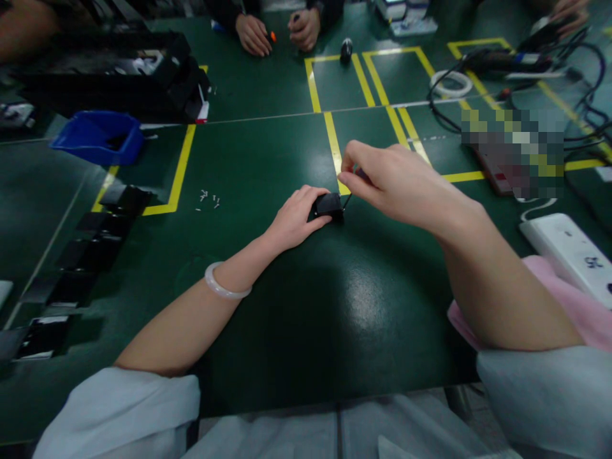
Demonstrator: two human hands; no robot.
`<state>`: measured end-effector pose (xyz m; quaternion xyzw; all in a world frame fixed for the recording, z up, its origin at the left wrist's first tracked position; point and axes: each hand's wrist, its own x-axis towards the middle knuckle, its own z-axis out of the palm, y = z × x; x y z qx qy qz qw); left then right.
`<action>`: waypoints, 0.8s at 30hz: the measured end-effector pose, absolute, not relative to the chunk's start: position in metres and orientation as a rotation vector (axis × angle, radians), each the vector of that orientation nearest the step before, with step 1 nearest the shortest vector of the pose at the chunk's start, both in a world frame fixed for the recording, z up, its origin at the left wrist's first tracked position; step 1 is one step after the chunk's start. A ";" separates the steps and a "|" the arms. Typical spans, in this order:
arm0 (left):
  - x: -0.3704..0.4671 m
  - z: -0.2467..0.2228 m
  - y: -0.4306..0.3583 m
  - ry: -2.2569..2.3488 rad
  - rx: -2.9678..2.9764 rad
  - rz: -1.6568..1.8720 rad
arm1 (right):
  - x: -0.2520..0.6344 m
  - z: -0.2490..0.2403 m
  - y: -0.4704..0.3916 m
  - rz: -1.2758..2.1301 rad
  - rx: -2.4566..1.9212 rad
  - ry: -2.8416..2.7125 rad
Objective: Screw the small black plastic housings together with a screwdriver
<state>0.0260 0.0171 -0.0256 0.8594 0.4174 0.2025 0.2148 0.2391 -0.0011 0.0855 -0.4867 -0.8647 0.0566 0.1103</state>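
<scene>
My left hand (299, 217) is closed round a small black box-shaped part (329, 205), holding it down on the green table (287, 306). To the right of it, my right hand (382, 178) pinches a thin tool that looks like a screwdriver (348, 201). Its dark shaft slants down to the right end of the black part. Most of the handle is hidden inside my fingers. Several tiny screws (209, 198) lie loose on the table, left of my left hand.
Several black parts (86, 254) stand in a row at the left, near a blue bin (102, 137) and a large black tray (176, 76). At the right are a white power strip (568, 245), pink cloth (549, 287) and cables (593, 76). A co-worker's hands (253, 35) rest across the table.
</scene>
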 end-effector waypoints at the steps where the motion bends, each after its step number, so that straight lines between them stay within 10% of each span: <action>1: 0.026 -0.026 0.017 1.159 2.383 0.561 | 0.239 0.086 -0.001 0.166 -1.432 -2.537; 24: 0.026 -0.027 0.018 1.148 2.382 0.569 | 0.240 0.081 0.001 0.175 -1.437 -2.514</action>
